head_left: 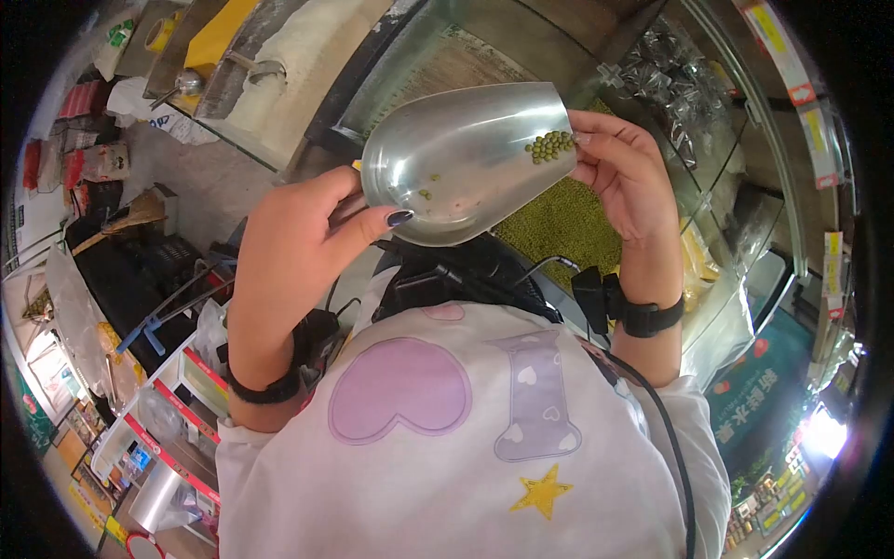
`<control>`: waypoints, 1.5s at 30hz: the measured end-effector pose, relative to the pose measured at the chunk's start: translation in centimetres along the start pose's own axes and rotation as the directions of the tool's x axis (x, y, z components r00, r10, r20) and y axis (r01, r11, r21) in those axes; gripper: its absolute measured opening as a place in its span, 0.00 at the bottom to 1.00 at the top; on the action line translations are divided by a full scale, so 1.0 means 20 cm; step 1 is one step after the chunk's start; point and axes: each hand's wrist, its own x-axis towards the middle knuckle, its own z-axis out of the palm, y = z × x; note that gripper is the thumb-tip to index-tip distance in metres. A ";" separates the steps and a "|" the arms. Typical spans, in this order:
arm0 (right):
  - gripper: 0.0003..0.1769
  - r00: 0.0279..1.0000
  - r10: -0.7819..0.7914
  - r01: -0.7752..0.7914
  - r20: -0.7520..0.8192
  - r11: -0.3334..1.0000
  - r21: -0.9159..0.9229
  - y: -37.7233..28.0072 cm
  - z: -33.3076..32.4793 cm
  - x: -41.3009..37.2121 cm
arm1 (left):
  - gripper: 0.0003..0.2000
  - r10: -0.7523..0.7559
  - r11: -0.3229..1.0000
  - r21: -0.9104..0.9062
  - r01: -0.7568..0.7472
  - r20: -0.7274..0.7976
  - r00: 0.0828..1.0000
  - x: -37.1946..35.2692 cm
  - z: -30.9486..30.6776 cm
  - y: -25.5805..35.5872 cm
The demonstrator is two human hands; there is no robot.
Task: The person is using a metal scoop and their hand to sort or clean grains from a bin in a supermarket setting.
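A shiny metal scoop [456, 140] is held tilted in front of my chest. My left hand [321, 224] is closed round its rear end, the thumb with a dark nail lying over the rim. My right hand [619, 168] grips the scoop's front lip, thumb at the inner edge and fingers partly hidden behind it. A small cluster of green mung beans [549, 147] lies inside by my right thumb. A few more loose beans sit near the back of the scoop. Below and behind it is a bin of mung beans [563, 224].
Clear bin dividers surround the beans. A bin of pale, powdery or fine-grained goods [303, 74] stands at upper left with a metal scoop [189, 82] nearby. Silvery packets [666, 79] fill a compartment at upper right. A black cable [666, 419] runs over my shirt.
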 end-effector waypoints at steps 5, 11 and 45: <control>0.15 1.000 -0.011 0.011 -0.012 1.000 -0.002 0.00 0.11 0.13 | 0.15 0.001 1.000 -0.016 -0.001 -0.001 1.000 0.08 -0.12 -0.11; 0.23 1.000 0.000 0.002 -0.014 0.979 0.206 -0.03 0.19 0.26 | 0.17 0.051 0.998 -0.028 -0.050 0.019 0.999 0.19 -0.22 -0.25; 0.24 0.846 -0.096 0.402 -0.524 0.759 0.512 0.16 -0.53 -0.44 | 0.16 0.111 0.831 0.505 -0.235 0.263 0.958 0.23 0.08 0.32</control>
